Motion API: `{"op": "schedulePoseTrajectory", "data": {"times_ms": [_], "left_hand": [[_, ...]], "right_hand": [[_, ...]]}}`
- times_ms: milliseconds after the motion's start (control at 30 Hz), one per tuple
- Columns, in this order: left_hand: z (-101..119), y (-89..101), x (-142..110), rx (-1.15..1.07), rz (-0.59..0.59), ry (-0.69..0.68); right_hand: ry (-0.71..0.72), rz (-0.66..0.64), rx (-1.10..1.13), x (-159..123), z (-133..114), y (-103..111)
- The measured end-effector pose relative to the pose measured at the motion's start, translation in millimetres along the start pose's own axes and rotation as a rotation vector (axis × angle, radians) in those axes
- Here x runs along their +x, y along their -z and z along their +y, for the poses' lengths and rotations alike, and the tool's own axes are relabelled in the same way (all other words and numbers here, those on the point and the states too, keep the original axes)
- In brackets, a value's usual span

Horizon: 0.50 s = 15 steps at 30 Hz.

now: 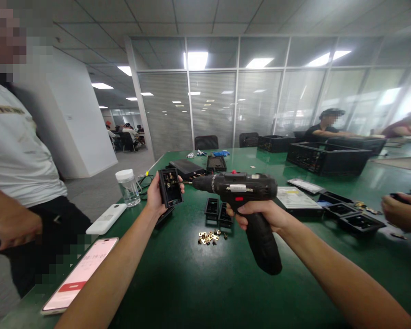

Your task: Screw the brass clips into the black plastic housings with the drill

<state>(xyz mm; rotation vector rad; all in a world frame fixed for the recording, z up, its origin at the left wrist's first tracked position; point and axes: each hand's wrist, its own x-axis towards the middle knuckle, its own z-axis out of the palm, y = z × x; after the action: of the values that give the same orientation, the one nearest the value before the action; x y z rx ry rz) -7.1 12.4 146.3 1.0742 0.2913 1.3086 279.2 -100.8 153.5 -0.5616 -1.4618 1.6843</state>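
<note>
My left hand [156, 195] is closed round a black rectangular plastic housing [171, 194], tilted up, with brass-coloured pieces inside it. In my right hand [256, 212] is a black cordless drill [241, 185], its bit pointing left toward the housing. The bit's tip comes close to the housing and my left fingers; I cannot tell whether it touches. Two more black housings [211, 208] stand on the green table below the drill. In front of them lies a small pile of brass plates and dark screws [208, 237].
A phone [84, 274], a white power bank [107, 219] and a clear bottle [128, 188] line the left edge. Large black crates [329, 160] stand at the back right. More housings [361, 223] lie right, near another person's hand [406, 210]. A person [23, 151] stands at left.
</note>
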Motion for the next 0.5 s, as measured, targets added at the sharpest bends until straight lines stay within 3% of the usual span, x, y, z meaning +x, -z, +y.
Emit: {"op": "schedulePoseTrajectory", "data": {"times_ms": [267, 500], "left_hand": [[1.3, -4.6, -2.4, -0.018, 0.016, 0.000], [0.5, 2.1, -0.1, -0.002, -0.038, -0.003]], "right_hand": [[-0.003, -0.021, 0.009, 0.0, -0.4, 0.1], [0.004, -0.019, 0.012, -0.4, 0.1, 0.3]]}}
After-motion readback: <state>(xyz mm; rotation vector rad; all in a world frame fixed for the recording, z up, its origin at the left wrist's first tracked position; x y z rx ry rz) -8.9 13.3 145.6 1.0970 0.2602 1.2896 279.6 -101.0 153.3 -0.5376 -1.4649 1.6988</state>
